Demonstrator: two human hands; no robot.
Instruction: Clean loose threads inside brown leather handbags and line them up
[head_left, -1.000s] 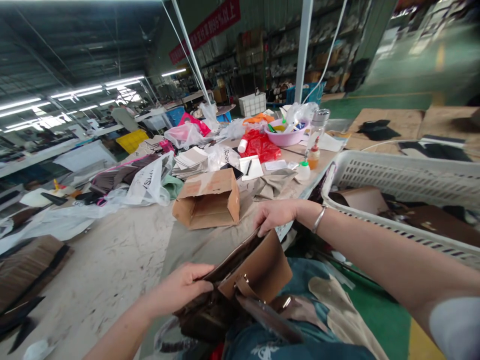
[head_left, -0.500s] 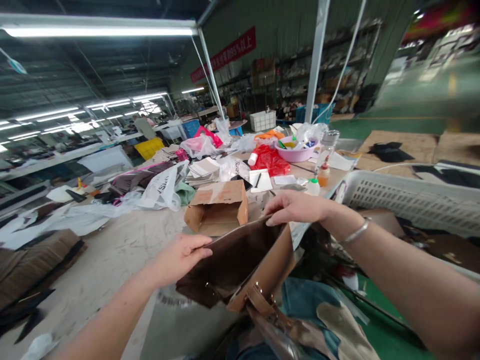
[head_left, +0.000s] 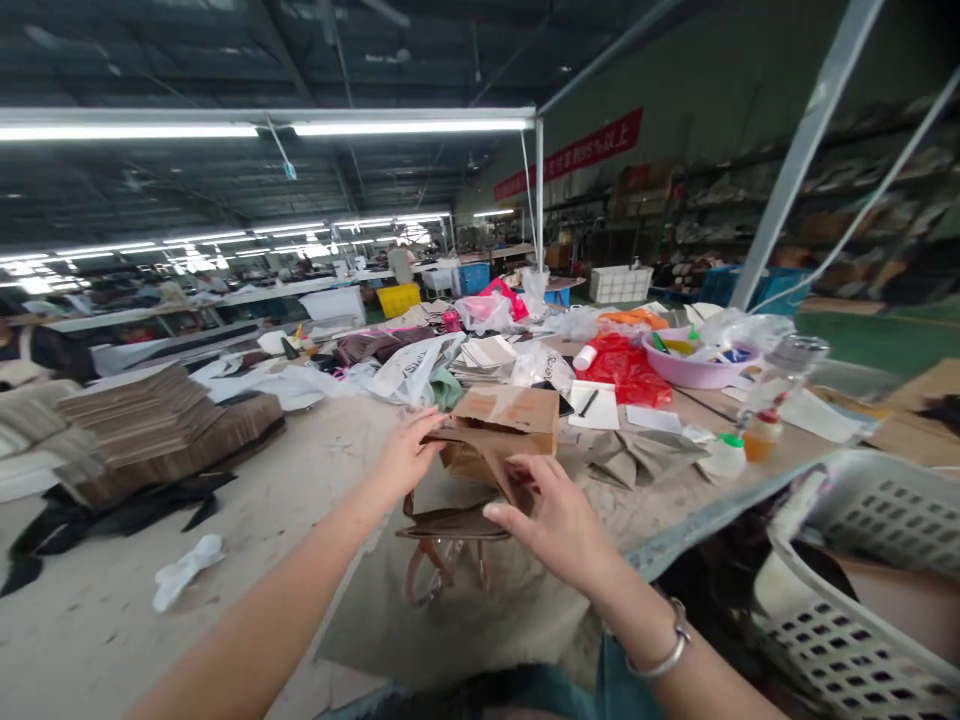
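A brown handbag point(head_left: 450, 522) is held low over the near part of the table, its mouth towards me and its handles hanging on the near side. At its upper left edge, my left hand point(head_left: 415, 447) is closed, with the fingertips on the rim. My right hand point(head_left: 559, 512) is at the bag's right side, thumb and fingers apart around the edge without a visible pinch. Part of the bag's far side is hidden. Just behind it stands an open cardboard box point(head_left: 517, 410).
Stacked brown pieces point(head_left: 165, 420) lie at the left near a crumpled white scrap point(head_left: 187, 572). A white basket point(head_left: 847, 610) stands at the right. Behind are a red plastic bag point(head_left: 626, 370), a pink basin point(head_left: 701, 370) and a bottle of orange liquid point(head_left: 763, 435).
The handbag has turned and moved from near my lap to over the table. My right hand has loosened from the rim and come lower. The view has swung left.
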